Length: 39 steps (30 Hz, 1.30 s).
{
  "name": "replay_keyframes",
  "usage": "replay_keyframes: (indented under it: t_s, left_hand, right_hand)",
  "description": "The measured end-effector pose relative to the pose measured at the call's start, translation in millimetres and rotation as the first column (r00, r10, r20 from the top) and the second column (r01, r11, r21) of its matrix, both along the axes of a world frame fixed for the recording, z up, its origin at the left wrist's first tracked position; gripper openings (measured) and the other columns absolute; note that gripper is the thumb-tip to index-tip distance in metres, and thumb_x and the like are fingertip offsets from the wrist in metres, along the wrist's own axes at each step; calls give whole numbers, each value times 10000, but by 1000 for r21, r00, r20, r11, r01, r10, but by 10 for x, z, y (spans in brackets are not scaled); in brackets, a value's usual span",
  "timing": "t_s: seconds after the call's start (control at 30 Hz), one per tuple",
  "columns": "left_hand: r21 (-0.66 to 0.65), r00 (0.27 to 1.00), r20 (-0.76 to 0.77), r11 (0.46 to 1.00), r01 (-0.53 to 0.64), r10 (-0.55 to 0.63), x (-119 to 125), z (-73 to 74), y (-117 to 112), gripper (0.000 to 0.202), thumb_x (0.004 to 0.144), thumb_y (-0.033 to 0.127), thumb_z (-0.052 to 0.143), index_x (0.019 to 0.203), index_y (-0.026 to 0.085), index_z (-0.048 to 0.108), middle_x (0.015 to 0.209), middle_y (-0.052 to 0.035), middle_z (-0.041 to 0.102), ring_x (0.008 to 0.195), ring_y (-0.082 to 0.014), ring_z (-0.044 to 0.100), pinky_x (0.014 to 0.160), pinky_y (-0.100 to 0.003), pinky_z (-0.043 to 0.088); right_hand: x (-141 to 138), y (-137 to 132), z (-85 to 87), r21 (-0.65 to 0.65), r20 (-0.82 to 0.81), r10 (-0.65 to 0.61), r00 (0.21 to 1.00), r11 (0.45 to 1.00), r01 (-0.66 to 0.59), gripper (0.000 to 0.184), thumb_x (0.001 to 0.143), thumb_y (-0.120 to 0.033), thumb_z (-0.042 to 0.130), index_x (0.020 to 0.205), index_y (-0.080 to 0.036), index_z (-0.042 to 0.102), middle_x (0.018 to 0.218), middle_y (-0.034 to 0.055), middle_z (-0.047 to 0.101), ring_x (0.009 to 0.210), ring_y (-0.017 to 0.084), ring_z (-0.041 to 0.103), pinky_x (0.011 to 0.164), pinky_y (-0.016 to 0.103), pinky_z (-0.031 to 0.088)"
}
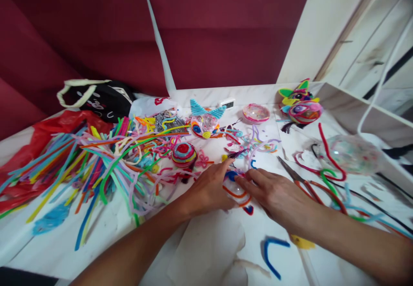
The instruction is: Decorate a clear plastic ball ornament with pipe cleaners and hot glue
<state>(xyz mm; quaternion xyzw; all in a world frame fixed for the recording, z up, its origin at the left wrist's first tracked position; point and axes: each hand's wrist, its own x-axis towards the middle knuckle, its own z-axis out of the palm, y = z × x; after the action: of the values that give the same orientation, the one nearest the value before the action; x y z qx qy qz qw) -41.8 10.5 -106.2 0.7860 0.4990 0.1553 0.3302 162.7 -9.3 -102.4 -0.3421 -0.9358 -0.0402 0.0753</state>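
Observation:
A clear plastic dome (238,190) trimmed with an orange pipe cleaner sits low between my hands. My left hand (211,189) curls around its left side, fingers closed on it. On top of the dome lies a blue pipe-cleaner coil (231,175). Fingertips of my right hand (269,193) press at that coil and the dome's right side; the right thumb is hidden. Just below the dome is a small blue and red pipe-cleaner piece (248,209). A bent blue pipe cleaner (271,251) lies nearer to me on the table.
A big heap of pipe cleaners (106,161) spreads at left. Scissors (301,180) with orange handles lie right of my hand. Behind stand a decorated ball with blue ears (205,120), a pink-rimmed bowl (256,113) and a colourful eared figure (300,105). A clear ball (355,154) rests at right.

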Motion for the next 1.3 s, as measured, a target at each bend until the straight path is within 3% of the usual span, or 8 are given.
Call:
replay_keyframes:
  t_s: [0.23,0.37,0.63,0.83,0.97,1.13,1.3]
  left_hand:
    - [38,994,103,998,-41,37,-17,-69,-84,1064,553,368,800,1467,252,269,1326,-107,548,1193,-293,534,1000,-420,434]
    - [172,987,158,985,-26,-2,-19,-142,-153,1014,630,337,763,1482,265,218,1321,-91,546,1184,-261,544,991,-393,448]
    - [296,985,159,955,18,-67,18,-137,-200,919,691,242,705,1469,223,216,1366,-115,506,1212,-260,519,1016,-408,440]
    - [327,984,137,943,62,-113,-6,-141,-210,884,728,198,665,1472,262,192,1366,-104,499,1228,-257,503,1022,-430,438]
    - [401,975,117,907,128,-190,-38,-184,-203,926,724,145,648,1483,292,139,1393,-111,470,1263,-279,469,1062,-467,391]
    - [409,965,129,899,157,-228,-54,-153,-225,959,703,212,720,1469,307,149,1394,-114,452,1257,-285,466,1059,-453,398]
    - [359,939,236,920,155,-250,-67,-44,-296,933,731,325,739,1460,285,158,1386,-125,438,1274,-284,449,1064,-440,395]
  right_hand:
    - [-2,-78,11,45,-46,40,998,998,-38,451,791,0,542,1234,-75,580,952,125,626,825,280,644,618,406,589]
    - [-7,-181,35,134,-72,63,995,990,-53,434,800,7,484,1219,-45,583,993,156,640,846,303,649,601,431,588]
    - [-7,-350,106,281,-69,115,991,955,-91,338,855,-7,429,1131,27,621,871,146,671,726,270,657,553,409,586]
    - [26,-430,49,297,-94,119,988,951,-86,341,839,12,415,1116,37,613,918,181,680,774,296,667,602,443,596]
    - [43,-456,29,289,-126,128,984,953,-87,329,857,-2,414,1125,42,600,913,189,677,784,306,666,576,445,594]
    - [51,-495,31,263,-142,135,981,960,-95,326,878,-11,398,1124,26,608,917,177,681,780,277,662,589,413,601]
    - [60,-531,13,267,-143,118,983,961,-76,319,871,-10,422,1133,30,601,958,192,677,817,295,660,610,436,601]
